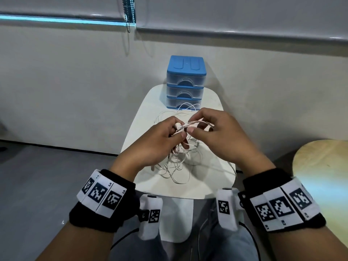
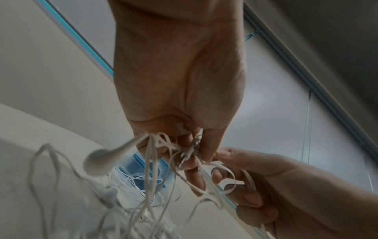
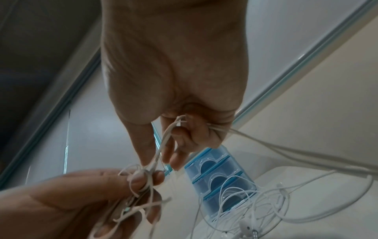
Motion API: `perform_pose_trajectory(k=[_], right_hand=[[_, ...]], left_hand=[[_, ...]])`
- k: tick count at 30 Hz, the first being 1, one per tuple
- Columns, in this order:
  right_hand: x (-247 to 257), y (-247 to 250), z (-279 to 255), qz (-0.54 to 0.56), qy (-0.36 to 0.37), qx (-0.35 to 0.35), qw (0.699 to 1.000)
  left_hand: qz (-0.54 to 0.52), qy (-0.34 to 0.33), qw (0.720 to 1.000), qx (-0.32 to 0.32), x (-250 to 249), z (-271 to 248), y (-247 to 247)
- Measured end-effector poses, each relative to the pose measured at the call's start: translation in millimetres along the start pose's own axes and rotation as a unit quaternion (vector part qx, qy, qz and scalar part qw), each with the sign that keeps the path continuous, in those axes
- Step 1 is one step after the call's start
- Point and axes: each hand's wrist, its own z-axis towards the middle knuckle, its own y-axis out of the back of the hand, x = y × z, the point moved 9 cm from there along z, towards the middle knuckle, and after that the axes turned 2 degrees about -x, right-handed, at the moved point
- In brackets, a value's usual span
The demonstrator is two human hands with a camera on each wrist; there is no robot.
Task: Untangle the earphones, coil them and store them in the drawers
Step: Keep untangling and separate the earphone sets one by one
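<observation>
While both hands work the knot above the table's middle | left hand point(image 1: 160, 140) pinches an earbud and pinkish flat cable, fingers curled | right hand point(image 1: 216, 132) pinches the same flat-cable earphones point(image 1: 190, 125) | advice: feed slack through, never tug | white earphones point(image 1: 175, 168) heaped near front edge | drawers point(image 1: 185, 81) shut at far edge.

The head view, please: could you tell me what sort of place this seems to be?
Probably an indoor room or office corner: a small white rounded table against a plain wall, a blue plastic three-drawer organiser, and a roller blind's bead chain.
</observation>
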Motion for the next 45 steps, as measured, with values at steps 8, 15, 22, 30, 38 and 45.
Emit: perform_pose_trajectory(k=[8, 15, 22, 30, 38, 45], right_hand=[[14, 11, -1, -0.047, 0.062, -0.039, 0.996], [-4, -2, -3, -0.023, -0.013, -0.01, 1.0], [7, 7, -5, -0.042, 0.017, -0.057, 0.997], [-1, -3, -10, 0.016, -0.014, 0.005, 1.0], [-15, 12, -5, 0.026, -0.062, -0.078, 0.995], [-7, -14, -14, 0.016, -0.016, 0.061, 0.998]], left_hand=[[-0.014, 0.005, 1.0, 0.015, -4, -1, -1], [-0.005, 0.005, 1.0, 0.008, -2, -3, 0], [-0.006, -0.001, 1.0, 0.0, -5, -3, 6], [0.001, -0.001, 1.0, 0.008, -5, -5, 2], [-0.008, 0.003, 1.0, 0.004, 0, -2, 3], [-0.022, 0.007, 1.0, -0.006, 0, -3, 6]])
